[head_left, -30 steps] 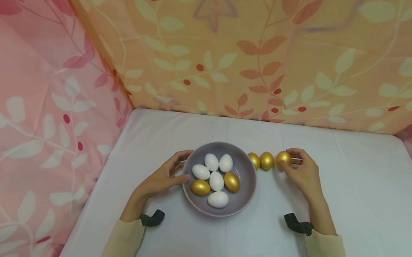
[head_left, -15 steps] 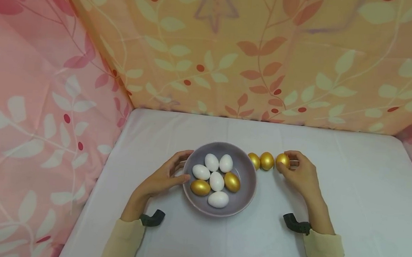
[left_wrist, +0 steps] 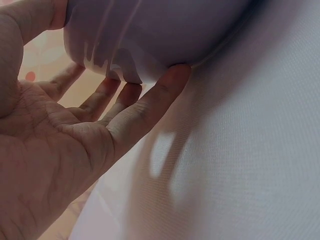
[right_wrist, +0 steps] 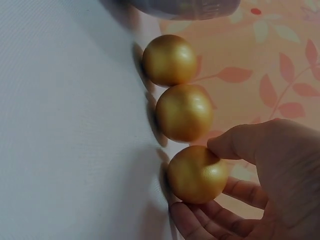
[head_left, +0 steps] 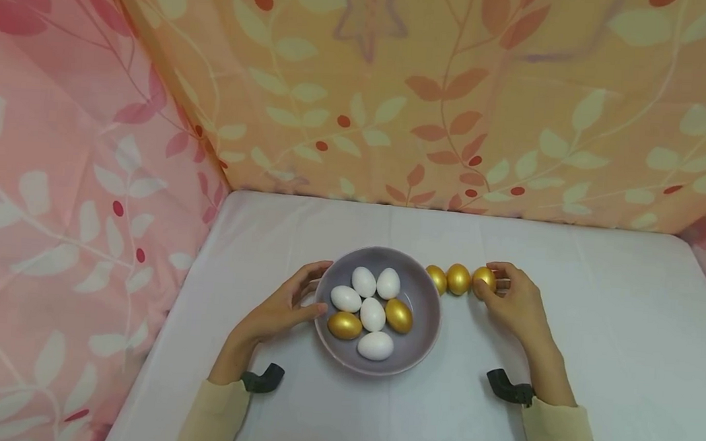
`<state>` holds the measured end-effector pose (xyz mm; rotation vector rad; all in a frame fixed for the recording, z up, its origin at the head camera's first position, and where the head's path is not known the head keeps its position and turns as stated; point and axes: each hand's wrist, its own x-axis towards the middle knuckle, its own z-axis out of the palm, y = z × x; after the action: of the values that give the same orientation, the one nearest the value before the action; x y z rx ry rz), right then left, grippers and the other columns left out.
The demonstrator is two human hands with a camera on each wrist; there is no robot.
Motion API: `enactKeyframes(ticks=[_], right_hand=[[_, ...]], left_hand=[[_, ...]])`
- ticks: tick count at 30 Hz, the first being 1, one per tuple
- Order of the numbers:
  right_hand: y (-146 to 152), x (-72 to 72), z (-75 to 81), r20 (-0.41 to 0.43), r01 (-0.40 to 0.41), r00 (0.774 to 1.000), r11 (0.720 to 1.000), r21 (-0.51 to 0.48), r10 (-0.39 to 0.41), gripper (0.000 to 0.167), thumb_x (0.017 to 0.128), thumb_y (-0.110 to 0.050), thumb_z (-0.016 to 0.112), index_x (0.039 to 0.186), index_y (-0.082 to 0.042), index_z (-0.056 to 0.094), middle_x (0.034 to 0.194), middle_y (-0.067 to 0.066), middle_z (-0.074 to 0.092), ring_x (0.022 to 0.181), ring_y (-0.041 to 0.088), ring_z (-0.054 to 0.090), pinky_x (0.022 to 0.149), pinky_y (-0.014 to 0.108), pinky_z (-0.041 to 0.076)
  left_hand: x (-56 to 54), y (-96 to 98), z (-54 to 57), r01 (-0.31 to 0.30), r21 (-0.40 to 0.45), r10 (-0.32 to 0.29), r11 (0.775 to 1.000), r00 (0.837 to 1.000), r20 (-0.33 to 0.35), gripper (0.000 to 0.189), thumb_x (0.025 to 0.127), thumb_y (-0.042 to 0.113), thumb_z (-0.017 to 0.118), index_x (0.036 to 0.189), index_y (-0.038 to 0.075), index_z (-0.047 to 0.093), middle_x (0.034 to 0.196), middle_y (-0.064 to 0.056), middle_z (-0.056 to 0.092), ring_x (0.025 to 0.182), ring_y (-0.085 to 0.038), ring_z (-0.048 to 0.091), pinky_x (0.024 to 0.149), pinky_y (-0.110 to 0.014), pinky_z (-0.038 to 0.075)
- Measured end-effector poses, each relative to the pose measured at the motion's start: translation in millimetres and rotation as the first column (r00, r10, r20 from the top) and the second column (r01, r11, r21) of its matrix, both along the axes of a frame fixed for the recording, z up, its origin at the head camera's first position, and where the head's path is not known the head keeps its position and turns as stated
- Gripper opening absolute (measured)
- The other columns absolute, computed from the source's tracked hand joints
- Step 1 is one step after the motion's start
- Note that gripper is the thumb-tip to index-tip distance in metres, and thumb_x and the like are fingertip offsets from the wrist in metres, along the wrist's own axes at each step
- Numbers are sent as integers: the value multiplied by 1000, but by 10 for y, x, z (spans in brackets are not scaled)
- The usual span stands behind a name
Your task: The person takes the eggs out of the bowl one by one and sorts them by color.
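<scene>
A round grey-purple bowl (head_left: 416, 346) holds several white eggs (head_left: 373, 314) and two golden eggs (head_left: 398, 316). On its left side my left hand (head_left: 277, 308) holds it, thumb at the rim and fingertips against the outer wall, as the left wrist view shows. My right hand (head_left: 519, 308) pinches a golden egg (right_wrist: 197, 175) between thumb and fingers, low over the table at the end of a row. Beside it stand a middle golden egg (right_wrist: 184, 113) and another golden egg (right_wrist: 170, 60), the latter partly hidden by the bowl in the head view.
A white cloth covers the table (head_left: 438, 414). Behind it hangs an orange leaf-patterned curtain (head_left: 357, 153), and a pink one (head_left: 66, 243) hangs at the left. Black straps with curved pieces (head_left: 264, 380) sit on both wrists.
My right hand has brought its golden egg slightly left and toward me, narrowing the gap to the middle egg. The left hand and bowl keep their places; the head view has shifted a little.
</scene>
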<state>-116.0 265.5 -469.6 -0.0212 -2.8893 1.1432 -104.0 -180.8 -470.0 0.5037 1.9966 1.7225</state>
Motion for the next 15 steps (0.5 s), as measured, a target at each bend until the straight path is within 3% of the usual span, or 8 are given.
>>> enactKeyframes(ticks=[5,15], right_hand=[[-8,0,9,2,-2,1000,1000,1,2,51,106,-37,63,139,2,60,126,31,66,110,48,70,93,62,56],[6,-2,-13,-30,11,1000,1000,1,-11,51,108,-37,60,140,3,60,123,32,68,108,49,72,92,63,56]], left_hand=[[0,10,11,-5,4,5,1000,1000,0,74,101,14,73,162,29,35,167,-5,39,153,-36,41,120,-58,37],[5,9,7,-10,-2,10,1000,1000,11,74,100,16,74,162,29,35,167,-5,39,154,-36,40,120,-58,37]])
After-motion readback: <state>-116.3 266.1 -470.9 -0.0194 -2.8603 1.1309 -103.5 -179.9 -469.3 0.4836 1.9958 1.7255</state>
